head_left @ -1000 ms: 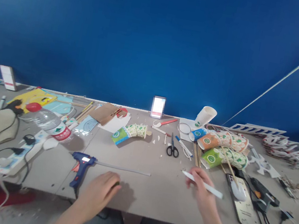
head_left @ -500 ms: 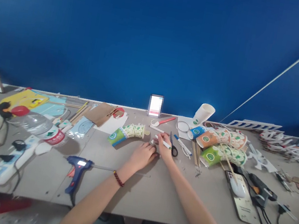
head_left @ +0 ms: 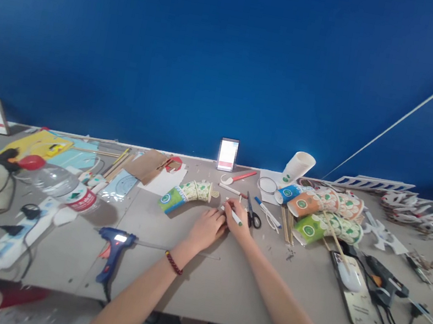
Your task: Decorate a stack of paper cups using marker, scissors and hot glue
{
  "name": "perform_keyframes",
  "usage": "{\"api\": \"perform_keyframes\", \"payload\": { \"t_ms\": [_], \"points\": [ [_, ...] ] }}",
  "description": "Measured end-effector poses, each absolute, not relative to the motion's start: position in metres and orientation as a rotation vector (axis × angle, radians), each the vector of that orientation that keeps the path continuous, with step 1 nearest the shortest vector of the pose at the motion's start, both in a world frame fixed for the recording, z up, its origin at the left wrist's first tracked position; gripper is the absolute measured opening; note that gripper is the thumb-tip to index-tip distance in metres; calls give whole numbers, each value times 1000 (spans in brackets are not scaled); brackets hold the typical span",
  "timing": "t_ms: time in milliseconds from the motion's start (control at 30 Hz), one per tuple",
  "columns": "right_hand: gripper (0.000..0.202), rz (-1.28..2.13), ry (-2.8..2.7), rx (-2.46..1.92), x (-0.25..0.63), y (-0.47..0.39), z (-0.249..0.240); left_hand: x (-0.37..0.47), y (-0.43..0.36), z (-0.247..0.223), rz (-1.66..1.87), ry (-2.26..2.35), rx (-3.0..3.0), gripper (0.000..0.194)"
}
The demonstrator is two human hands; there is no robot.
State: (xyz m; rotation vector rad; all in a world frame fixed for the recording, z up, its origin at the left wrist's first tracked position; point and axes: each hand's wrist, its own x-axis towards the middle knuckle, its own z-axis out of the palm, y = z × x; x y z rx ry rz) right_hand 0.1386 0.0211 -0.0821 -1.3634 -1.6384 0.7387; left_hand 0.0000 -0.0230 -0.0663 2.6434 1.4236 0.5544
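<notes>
My right hand (head_left: 241, 228) is closed around a white marker (head_left: 236, 218) with a green end, its tip pointing down toward the table. Close beside it, my left hand (head_left: 207, 228) rests low on the tabletop with bent fingers pressed down; whatever lies under them is hidden. A small white piece (head_left: 224, 207) shows between the two hands. To the left is a curved stack of patterned paper cups (head_left: 187, 196). Black scissors (head_left: 254, 216) lie just right of my right hand, and another white marker (head_left: 231, 190) lies beyond the fingers.
A blue glue gun (head_left: 114, 250) lies at front left, near a plastic bottle (head_left: 65, 185) and a power strip (head_left: 25, 234). On the right are more cup stacks (head_left: 314, 224), a mouse (head_left: 349, 276) on a phone, and a black glue gun (head_left: 386, 278). A lit phone (head_left: 228, 154) stands against the wall.
The whole view has shifted slightly. My right hand has turned the marker a little more upright and sits closer to the left hand, which stays down on the table.
</notes>
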Motion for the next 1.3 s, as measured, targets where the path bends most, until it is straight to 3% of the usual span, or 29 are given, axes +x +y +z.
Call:
{"api": "perform_keyframes", "payload": {
  "t_ms": [1300],
  "points": [
    [41,697,-1475,-1477,138,27,-85,-10,-24,-55,535,1501,2557,19]
  ]
}}
